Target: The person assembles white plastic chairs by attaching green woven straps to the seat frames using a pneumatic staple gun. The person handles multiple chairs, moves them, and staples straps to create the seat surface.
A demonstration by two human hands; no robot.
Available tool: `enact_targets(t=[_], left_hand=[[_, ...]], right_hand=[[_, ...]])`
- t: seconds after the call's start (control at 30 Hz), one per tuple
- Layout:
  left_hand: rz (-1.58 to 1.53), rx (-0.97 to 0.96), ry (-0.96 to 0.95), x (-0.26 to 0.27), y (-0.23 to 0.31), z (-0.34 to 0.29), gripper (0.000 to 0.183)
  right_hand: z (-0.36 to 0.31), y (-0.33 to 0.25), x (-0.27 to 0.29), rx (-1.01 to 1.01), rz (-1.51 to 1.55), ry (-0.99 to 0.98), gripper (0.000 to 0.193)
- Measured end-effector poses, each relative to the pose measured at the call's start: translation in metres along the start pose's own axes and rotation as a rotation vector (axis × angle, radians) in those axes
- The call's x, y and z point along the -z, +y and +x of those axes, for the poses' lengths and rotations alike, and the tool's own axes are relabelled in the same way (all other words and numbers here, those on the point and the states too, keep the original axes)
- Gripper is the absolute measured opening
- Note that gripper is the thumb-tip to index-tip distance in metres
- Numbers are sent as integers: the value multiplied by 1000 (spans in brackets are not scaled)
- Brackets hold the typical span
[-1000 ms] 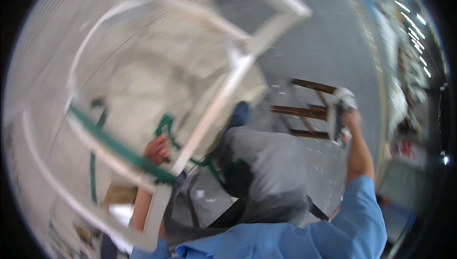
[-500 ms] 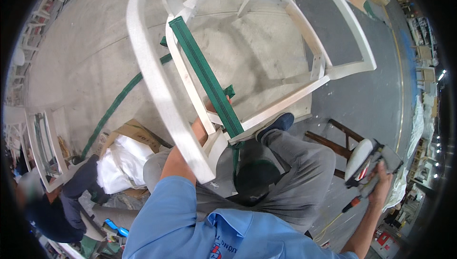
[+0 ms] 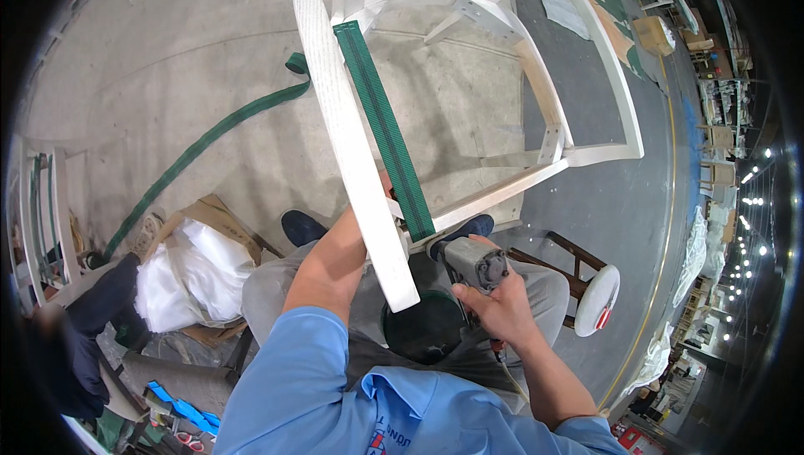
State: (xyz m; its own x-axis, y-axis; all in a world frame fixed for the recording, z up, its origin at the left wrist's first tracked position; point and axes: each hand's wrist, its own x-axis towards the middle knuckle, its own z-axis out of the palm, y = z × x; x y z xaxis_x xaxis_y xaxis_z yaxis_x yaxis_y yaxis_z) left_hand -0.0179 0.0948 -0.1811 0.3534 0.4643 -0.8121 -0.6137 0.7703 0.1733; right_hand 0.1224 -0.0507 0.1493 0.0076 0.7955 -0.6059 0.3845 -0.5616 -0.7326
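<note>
A white wooden chair frame (image 3: 350,147) stands tilted before me, its seat opening bare apart from one green webbing strap (image 3: 383,124) stretched along the left rail. My right hand (image 3: 505,304) grips a grey staple gun (image 3: 474,259), its nose close to the strap's near end; whether they touch I cannot tell. My left arm passes beneath the chair's left armrest. Of my left hand (image 3: 387,185), only a little shows beside the strap; its fingers are hidden behind the webbing and the frame.
Loose green webbing (image 3: 197,143) trails over the floor at left. White plastic wrapping in a carton (image 3: 194,275) lies beside my left knee. At right stands a stool with a round white seat (image 3: 598,299). Another person (image 3: 79,346) sits at far left by another chair frame. A dark round object (image 3: 425,326) lies between my legs.
My right hand has brought the staple gun leftward from over the stool to the strap's near end. The chair frame now appears more upright, and the strap's loose end beneath it no longer shows.
</note>
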Motion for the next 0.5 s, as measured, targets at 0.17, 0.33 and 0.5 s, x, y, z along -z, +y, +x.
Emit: enact_targets(t=[0.17,0.33,0.5], left_hand=[[2,2,12,6,-1,-1,18],[4,10,17,5,-4,-2,18],[7,11,23,5,-4,-3,18]], right_hand=[[12,-1,-6,64,-105,25,67],[21,8,-6,13,-70,20,67],[24,7,-6,31,-81,14,66]])
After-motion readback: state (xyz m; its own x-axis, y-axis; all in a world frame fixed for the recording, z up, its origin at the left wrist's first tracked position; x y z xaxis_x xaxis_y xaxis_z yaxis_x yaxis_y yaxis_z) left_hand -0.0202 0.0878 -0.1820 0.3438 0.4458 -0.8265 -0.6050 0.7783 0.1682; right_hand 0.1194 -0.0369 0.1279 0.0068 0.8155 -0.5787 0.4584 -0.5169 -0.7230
